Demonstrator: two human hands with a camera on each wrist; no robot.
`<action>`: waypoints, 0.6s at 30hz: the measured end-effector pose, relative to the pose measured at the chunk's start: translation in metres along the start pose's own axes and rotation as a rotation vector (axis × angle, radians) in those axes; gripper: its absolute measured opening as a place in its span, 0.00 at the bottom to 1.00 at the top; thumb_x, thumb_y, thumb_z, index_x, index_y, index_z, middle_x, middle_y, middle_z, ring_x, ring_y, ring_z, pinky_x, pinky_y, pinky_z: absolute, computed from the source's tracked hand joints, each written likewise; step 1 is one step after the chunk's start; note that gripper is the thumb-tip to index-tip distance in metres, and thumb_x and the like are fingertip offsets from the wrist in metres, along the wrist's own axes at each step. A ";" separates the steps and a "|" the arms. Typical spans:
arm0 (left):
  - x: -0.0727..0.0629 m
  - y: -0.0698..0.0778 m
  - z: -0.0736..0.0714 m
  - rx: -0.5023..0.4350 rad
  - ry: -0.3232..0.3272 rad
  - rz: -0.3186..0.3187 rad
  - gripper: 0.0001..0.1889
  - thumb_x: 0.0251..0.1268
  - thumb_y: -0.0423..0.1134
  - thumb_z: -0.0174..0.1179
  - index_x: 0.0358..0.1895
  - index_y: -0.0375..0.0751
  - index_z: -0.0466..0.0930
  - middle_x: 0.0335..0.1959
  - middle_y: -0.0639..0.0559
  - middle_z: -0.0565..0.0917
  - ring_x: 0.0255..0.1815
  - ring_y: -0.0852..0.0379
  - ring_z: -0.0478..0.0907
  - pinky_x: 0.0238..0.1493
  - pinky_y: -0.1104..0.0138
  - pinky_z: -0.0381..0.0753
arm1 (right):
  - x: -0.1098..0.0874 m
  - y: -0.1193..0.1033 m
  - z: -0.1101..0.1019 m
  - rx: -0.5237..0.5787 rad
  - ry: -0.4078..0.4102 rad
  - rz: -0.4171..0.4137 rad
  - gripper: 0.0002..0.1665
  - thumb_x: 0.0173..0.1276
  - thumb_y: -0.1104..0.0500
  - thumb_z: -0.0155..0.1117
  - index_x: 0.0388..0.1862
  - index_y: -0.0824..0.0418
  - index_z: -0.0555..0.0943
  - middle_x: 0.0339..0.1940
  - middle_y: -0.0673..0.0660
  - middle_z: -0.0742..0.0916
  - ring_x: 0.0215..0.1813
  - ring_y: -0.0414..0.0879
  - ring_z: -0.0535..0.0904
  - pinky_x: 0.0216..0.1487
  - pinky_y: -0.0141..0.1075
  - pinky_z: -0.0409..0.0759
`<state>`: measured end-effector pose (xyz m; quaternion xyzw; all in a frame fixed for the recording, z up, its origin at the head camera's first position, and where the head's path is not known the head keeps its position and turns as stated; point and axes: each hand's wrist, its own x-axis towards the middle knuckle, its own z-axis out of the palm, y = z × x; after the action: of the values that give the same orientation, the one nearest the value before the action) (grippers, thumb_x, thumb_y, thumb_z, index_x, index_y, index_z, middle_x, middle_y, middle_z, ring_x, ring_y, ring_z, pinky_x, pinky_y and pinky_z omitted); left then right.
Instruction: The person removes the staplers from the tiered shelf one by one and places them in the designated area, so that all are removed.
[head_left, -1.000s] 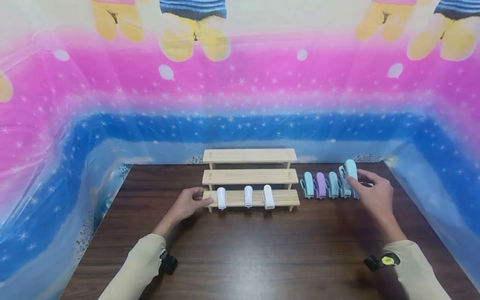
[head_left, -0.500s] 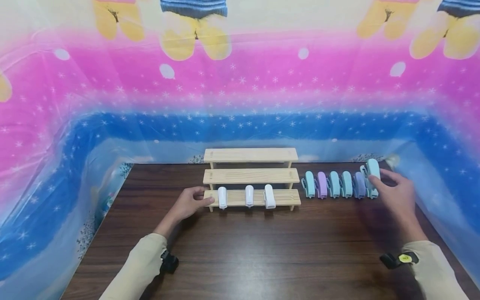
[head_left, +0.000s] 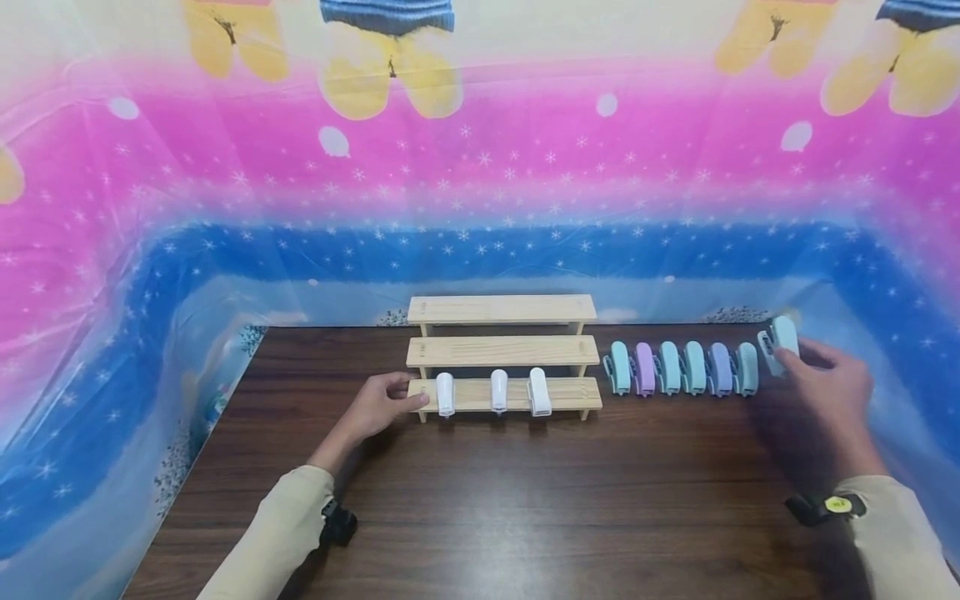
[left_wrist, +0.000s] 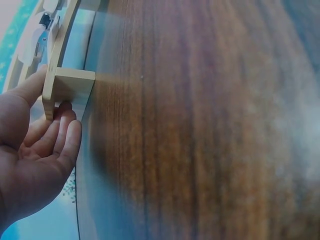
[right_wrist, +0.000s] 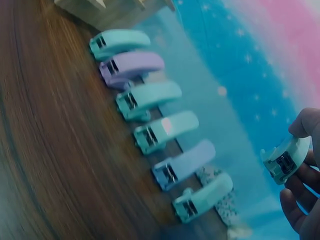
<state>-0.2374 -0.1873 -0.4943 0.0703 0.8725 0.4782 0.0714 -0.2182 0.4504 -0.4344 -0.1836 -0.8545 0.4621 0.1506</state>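
My left hand (head_left: 378,407) grips the left end of the lowest board of a three-tier wooden display stand (head_left: 502,351), thumb on top and fingers underneath. Three white plastic clips (head_left: 498,390) sit along that lowest tier. To the right, my right hand (head_left: 832,392) pinches a mint-green plastic clip (head_left: 784,335) between thumb and fingers, raised above the table. Beside it, several matching clips stand in a row: mint-green ones (right_wrist: 202,197), a purple one (head_left: 643,369) and a blue one (head_left: 720,369). In the right wrist view, the held clip (right_wrist: 286,159) is apart from the row's end.
A dark wood-grain table (head_left: 480,500) carries everything. Behind it and along both sides hangs a printed cloth (head_left: 480,167) in pink and blue. The row of clips begins close to the stand's right end. The table's right edge runs beneath my right forearm.
My right hand has carried the mint-green clip rightward, from above the row to past its right end, uncovering the blue and last green clips. My left hand stays on the stand.
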 end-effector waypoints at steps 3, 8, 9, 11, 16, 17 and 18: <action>0.000 0.000 0.000 0.001 0.000 -0.002 0.30 0.70 0.45 0.68 0.64 0.24 0.75 0.55 0.32 0.84 0.57 0.39 0.82 0.57 0.50 0.83 | 0.004 0.006 -0.003 -0.029 0.010 -0.001 0.41 0.66 0.39 0.72 0.71 0.60 0.76 0.34 0.24 0.78 0.39 0.25 0.75 0.36 0.17 0.75; -0.001 0.000 0.000 0.003 0.003 -0.007 0.30 0.70 0.46 0.68 0.64 0.25 0.75 0.55 0.33 0.84 0.57 0.39 0.82 0.56 0.51 0.83 | 0.009 0.019 -0.005 -0.070 0.048 -0.020 0.39 0.67 0.40 0.72 0.68 0.62 0.79 0.29 0.21 0.76 0.38 0.24 0.73 0.37 0.17 0.72; -0.001 0.001 0.000 0.000 0.003 -0.008 0.30 0.70 0.46 0.68 0.65 0.25 0.75 0.55 0.33 0.84 0.57 0.39 0.82 0.56 0.51 0.83 | 0.010 0.022 -0.005 -0.074 0.052 -0.025 0.39 0.67 0.40 0.72 0.68 0.63 0.79 0.28 0.20 0.76 0.38 0.24 0.73 0.37 0.17 0.71; -0.001 0.001 0.000 -0.004 0.002 -0.008 0.29 0.70 0.45 0.68 0.65 0.25 0.75 0.55 0.33 0.84 0.57 0.39 0.82 0.56 0.51 0.83 | 0.012 0.028 -0.005 -0.082 0.066 -0.036 0.38 0.66 0.41 0.72 0.66 0.65 0.80 0.27 0.19 0.75 0.38 0.24 0.72 0.38 0.18 0.70; -0.001 0.000 -0.001 -0.002 0.001 -0.005 0.31 0.70 0.46 0.68 0.65 0.25 0.75 0.55 0.33 0.84 0.57 0.39 0.82 0.56 0.50 0.83 | 0.016 0.041 -0.003 -0.151 0.068 -0.024 0.39 0.66 0.38 0.71 0.66 0.64 0.80 0.34 0.29 0.83 0.41 0.26 0.71 0.38 0.22 0.69; -0.001 0.000 0.000 -0.001 0.002 -0.006 0.31 0.70 0.46 0.68 0.65 0.25 0.74 0.55 0.33 0.84 0.57 0.39 0.82 0.56 0.50 0.83 | 0.017 0.044 -0.002 -0.165 0.062 -0.017 0.40 0.66 0.37 0.71 0.66 0.63 0.80 0.38 0.35 0.86 0.41 0.27 0.71 0.38 0.23 0.69; -0.001 0.000 -0.001 -0.001 0.003 -0.006 0.31 0.70 0.46 0.68 0.65 0.25 0.74 0.55 0.33 0.84 0.57 0.39 0.82 0.56 0.50 0.83 | 0.018 0.046 -0.001 -0.178 0.055 -0.012 0.40 0.66 0.37 0.70 0.67 0.62 0.80 0.43 0.42 0.88 0.42 0.27 0.71 0.38 0.24 0.69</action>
<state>-0.2363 -0.1881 -0.4939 0.0669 0.8727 0.4784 0.0717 -0.2252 0.4826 -0.4715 -0.2040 -0.8887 0.3781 0.1599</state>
